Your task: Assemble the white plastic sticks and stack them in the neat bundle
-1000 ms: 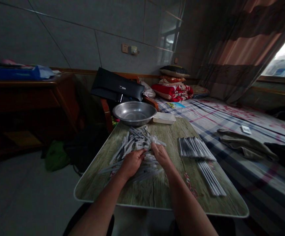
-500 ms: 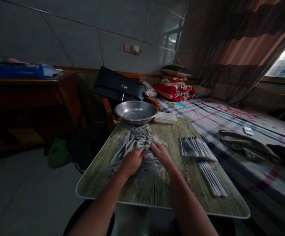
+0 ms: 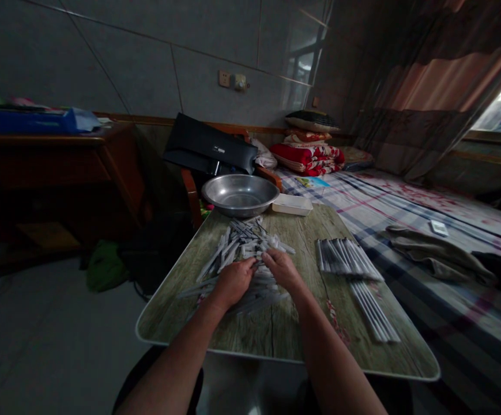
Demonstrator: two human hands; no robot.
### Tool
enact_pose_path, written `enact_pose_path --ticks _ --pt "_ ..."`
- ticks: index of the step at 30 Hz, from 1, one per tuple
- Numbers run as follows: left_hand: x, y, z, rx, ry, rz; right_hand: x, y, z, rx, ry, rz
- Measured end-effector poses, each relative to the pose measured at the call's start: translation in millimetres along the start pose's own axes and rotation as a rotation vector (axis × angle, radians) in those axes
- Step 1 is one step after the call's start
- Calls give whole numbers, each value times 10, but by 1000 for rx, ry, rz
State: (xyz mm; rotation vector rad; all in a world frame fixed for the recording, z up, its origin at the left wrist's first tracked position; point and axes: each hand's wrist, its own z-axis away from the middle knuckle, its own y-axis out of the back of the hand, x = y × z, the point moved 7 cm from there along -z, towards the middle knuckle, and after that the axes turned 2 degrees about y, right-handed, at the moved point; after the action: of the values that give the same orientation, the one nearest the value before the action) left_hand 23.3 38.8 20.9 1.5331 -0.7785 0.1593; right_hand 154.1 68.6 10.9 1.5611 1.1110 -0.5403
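A loose heap of thin white sticks (image 3: 237, 248) lies in the middle of a wood-patterned table (image 3: 276, 334). Both my hands rest on the near side of the heap. My left hand (image 3: 232, 282) lies palm down with its fingers curled into the sticks. My right hand (image 3: 281, 269) sits just beside it, fingers bent onto the sticks where the two hands meet. What the fingertips pinch is too small to make out. To the right, a neat row of the same sticks (image 3: 346, 257) lies side by side, with a second bundle (image 3: 373, 311) nearer me.
A metal basin (image 3: 240, 195) and a white tray (image 3: 292, 204) stand at the table's far edge, in front of a black case (image 3: 209, 151). A bed (image 3: 427, 230) with plaid sheet and folded blankets (image 3: 308, 155) runs along the right. A dark wooden desk (image 3: 55, 167) stands left.
My hands stay on the heap, the fingers shifting slightly among the sticks. The view has drifted a little; nothing else has moved.
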Motion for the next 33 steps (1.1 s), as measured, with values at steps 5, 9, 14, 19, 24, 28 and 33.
enact_pose_path --ticks 5,9,14,19,24,28,33 --pt "0 10 2 17 1 9 110 -19 12 -43 -51 -250" --pt "-34 -4 -1 31 -5 -37 117 -71 29 -107 -41 -332" --pt "-55 -19 10 33 -20 -55 29 -50 24 -80 -21 -127" --pt "-45 4 8 56 -25 -13 -33 -19 9 -43 2 0" --pt "-41 -9 -3 56 -33 -11 -6 -17 14 -32 -12 -49" --pt "-27 -68 9 51 -57 -32 -6 -40 3 -50 6 21" --pt "-54 -3 0 127 -18 24 73 12 -12 -9 -18 58"
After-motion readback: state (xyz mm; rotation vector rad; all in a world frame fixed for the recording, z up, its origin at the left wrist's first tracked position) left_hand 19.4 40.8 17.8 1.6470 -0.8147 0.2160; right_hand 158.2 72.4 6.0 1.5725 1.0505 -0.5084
